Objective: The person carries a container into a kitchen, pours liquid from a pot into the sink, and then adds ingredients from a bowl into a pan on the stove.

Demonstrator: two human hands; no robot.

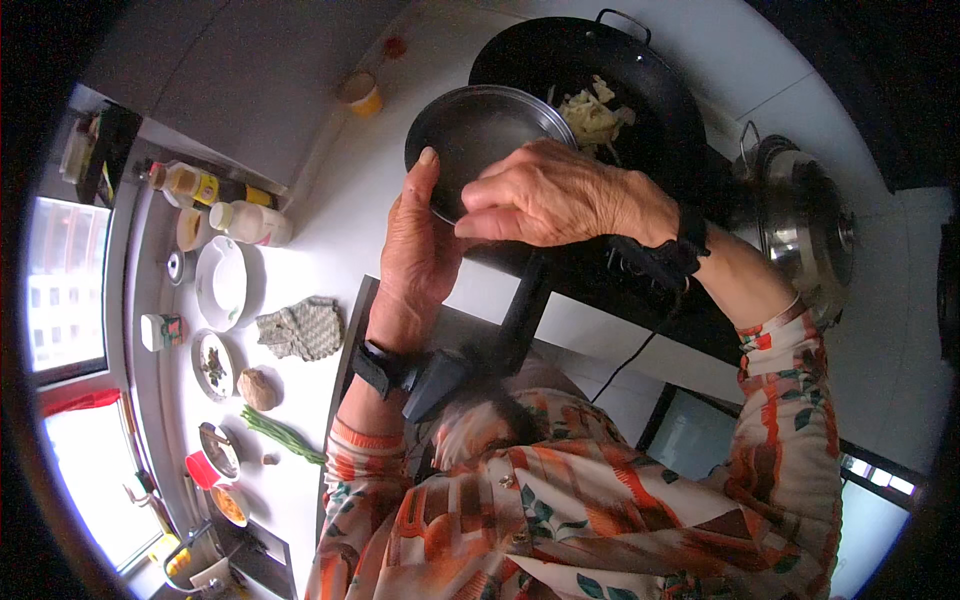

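Beside the big black wok (667, 97), my left hand (420, 240) holds a round metal bowl (480, 120) by its rim, thumb on the near left edge. The bowl is tilted and overlaps the wok's left side; its inside looks dark, and what it holds cannot be made out. My right hand (555, 199) reaches over the bowl's near right edge with bent fingers, the fingertips close together near the rim. Whether they pinch anything is hidden. Pale sliced food pieces (596, 116) lie in the wok, just right of the bowl.
A lidded metal pot (799, 217) stands right of the wok. On the left counter are a white bowl (223, 283), a grey patterned cloth (301, 328), green beans (281, 435), several bottles (251, 223) and a plate (201, 375). A yellow paper cup (361, 94) stands behind the bowl.
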